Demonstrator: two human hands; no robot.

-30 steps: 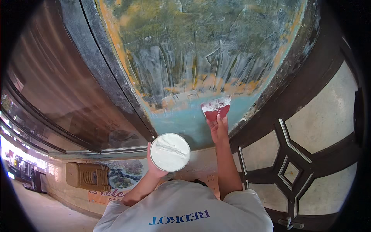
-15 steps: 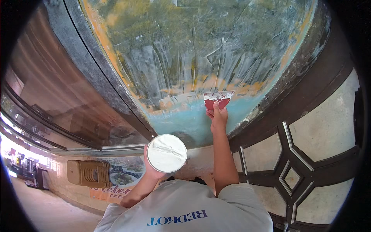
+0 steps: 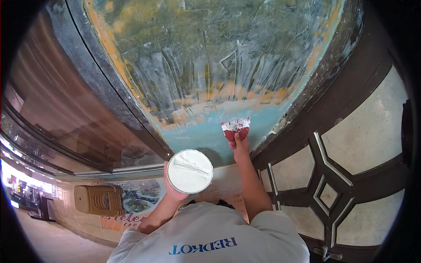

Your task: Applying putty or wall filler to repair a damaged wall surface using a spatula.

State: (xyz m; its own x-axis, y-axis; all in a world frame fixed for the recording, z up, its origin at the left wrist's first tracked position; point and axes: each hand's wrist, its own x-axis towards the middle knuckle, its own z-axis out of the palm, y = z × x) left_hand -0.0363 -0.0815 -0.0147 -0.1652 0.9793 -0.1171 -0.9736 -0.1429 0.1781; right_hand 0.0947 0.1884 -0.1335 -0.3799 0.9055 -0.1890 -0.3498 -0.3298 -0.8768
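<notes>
My right hand (image 3: 240,147) grips the red putty knife (image 3: 235,128), blade edge lying crosswise against the wall (image 3: 228,65) directly ahead; my left hand (image 3: 172,186) clasps the filler tub (image 3: 190,171) nearer me

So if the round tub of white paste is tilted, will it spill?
Probably not quickly: the paste in the tub looks thick and keeps ridges. The tub seems light enough, since the left hand holds it alone. With no lid on, a hard tilt could still drop paste.

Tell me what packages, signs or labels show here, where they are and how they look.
Tub of white filler: round, white, held in the left hand, lower centre.
Poster: on the wall at lower left, pictures of food dishes, orange band below.
Shirt print: blue lettering on white, bottom centre.
</notes>
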